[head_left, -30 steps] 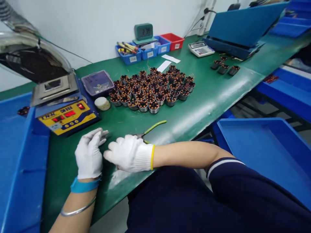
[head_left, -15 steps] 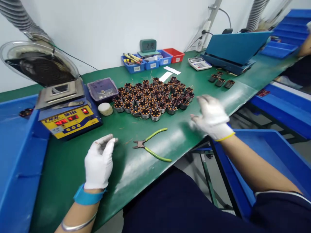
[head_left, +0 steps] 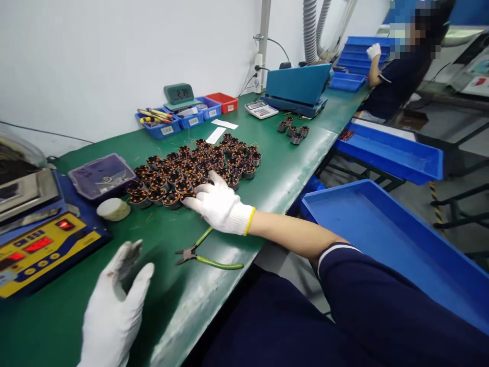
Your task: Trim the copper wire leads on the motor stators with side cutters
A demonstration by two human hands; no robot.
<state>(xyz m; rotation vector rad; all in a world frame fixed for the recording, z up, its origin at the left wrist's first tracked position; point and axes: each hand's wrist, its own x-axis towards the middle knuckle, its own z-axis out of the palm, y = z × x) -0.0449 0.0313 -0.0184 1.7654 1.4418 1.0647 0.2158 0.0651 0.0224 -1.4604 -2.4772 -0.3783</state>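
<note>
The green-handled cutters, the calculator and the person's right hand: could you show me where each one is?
Green-handled cutters (head_left: 188, 254): head view, on the metal part by the pivot.
Calculator (head_left: 262, 109): head view, on its front face.
Right hand (head_left: 221, 205): head view, on the back of the white glove.

A clock (head_left: 179, 94) stands by blue bins (head_left: 153, 130) and a red bin (head_left: 224, 106); a calculator (head_left: 261, 109) lies beside a blue case (head_left: 296, 85); farther off is a person (head_left: 405, 81).
</note>
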